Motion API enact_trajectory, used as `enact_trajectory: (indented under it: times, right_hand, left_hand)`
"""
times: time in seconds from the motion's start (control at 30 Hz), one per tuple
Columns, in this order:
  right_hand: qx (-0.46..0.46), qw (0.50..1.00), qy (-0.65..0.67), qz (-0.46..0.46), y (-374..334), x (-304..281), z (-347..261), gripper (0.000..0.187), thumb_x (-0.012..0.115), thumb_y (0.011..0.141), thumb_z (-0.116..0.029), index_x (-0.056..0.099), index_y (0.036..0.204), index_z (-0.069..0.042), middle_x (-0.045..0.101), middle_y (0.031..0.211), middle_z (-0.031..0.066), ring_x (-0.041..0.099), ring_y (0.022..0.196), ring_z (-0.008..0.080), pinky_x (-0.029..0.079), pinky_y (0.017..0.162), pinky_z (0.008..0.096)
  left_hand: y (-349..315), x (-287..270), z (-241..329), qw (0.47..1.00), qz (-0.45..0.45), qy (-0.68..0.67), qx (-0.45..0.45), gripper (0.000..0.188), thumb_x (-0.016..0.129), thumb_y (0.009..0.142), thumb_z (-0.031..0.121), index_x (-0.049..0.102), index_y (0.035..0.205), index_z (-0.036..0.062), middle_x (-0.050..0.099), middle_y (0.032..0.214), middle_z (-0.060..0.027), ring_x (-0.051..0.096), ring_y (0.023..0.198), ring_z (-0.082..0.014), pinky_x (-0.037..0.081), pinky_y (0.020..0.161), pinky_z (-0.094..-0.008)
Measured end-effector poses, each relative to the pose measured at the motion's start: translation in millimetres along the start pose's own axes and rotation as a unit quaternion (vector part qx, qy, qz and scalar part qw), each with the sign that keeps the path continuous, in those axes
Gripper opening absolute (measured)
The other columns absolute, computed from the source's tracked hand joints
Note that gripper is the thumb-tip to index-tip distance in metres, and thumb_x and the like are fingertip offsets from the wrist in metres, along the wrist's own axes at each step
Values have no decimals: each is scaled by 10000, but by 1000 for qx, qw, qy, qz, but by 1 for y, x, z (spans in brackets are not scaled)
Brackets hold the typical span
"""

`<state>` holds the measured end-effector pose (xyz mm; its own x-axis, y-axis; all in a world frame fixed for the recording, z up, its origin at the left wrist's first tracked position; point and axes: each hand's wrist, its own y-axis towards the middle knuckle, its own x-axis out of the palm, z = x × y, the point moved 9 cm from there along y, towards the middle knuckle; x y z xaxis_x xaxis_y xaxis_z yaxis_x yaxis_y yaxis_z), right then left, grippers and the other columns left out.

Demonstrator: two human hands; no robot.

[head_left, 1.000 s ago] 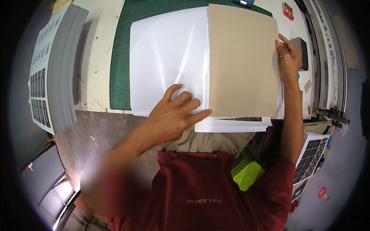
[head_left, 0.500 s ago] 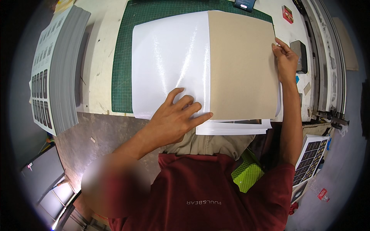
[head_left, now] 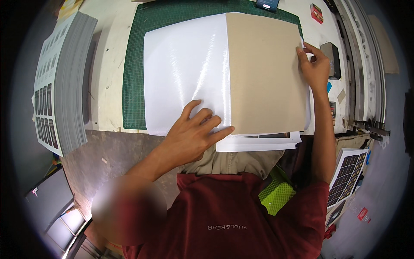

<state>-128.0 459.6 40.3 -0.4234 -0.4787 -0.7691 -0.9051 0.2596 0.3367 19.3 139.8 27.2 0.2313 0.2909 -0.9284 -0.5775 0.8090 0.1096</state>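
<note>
A tan cardboard sheet (head_left: 265, 73) lies on the right half of a larger glossy white sheet (head_left: 185, 64), their lower edges near the front of the table. My left hand (head_left: 196, 131) rests with fingers spread and bent on the glossy white sheet; its thumb touches the cardboard's lower left corner. At the upper right edge of the cardboard, my right hand (head_left: 316, 69) is closed in a pinch, thumb on the board and fingers at the edge. How many layers sit in that pinch is hidden. Printed white sheets (head_left: 258, 146) stick out below the cardboard, over the table's front edge.
Underneath lies a green cutting mat (head_left: 133, 86). A tall stack of printed sheets (head_left: 71, 77) stands at the left. On the right are a dark block (head_left: 331, 61), a small red box (head_left: 317, 14) and a metal rail (head_left: 366, 73). A phone (head_left: 267, 4) lies at the back.
My right hand has shifted slightly left along with the cardboard's edge, and its fingers are more bent. My left hand stays in almost the same pose on the white sheet.
</note>
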Motion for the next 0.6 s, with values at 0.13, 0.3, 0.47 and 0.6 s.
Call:
enact_trajectory:
  times: [0.13, 0.3, 0.47, 0.6]
  right_hand:
    - [-149, 988, -36, -4, -26, -18, -54, 255, 753, 856, -136, 752, 1093, -41, 712, 1039, 144, 654, 979, 316, 508, 860, 390]
    - [-227, 963, -22, -146, -80, 4, -84, 202, 741, 858, -122, 750, 1053, -68, 706, 1101, 115, 639, 1072, 295, 416, 1045, 454]
    - [-249, 956, -61, -139, -101, 18, -78, 221, 723, 871, -139, 745, 1084, -86, 699, 1151, 94, 627, 1172, 283, 326, 1162, 517]
    - [-240, 955, -51, -169, -100, 12, -72, 240, 722, 865, -127, 752, 1101, -95, 695, 1196, 79, 633, 1169, 258, 304, 1183, 511]
  left_hand:
    - [-1, 1, 1, 1000, 0, 1, -4, 711, 731, 641, 57, 670, 1315, 276, 568, 1012, -3, 570, 1045, -235, 338, 1131, -556]
    - [0, -1, 1, 1000, -4, 6, -9, 710, 728, 644, 53, 668, 1316, 275, 571, 1035, -18, 568, 1050, -249, 335, 1131, -567]
    - [-17, 5, 2, 996, 61, 17, -70, 715, 729, 623, 22, 657, 1306, 220, 586, 1107, -49, 567, 1091, -268, 335, 1123, -581]
    - [-64, 2, -23, 955, 201, 114, -188, 713, 757, 681, 20, 545, 1359, 73, 594, 1264, -128, 550, 1212, -311, 364, 1104, -553]
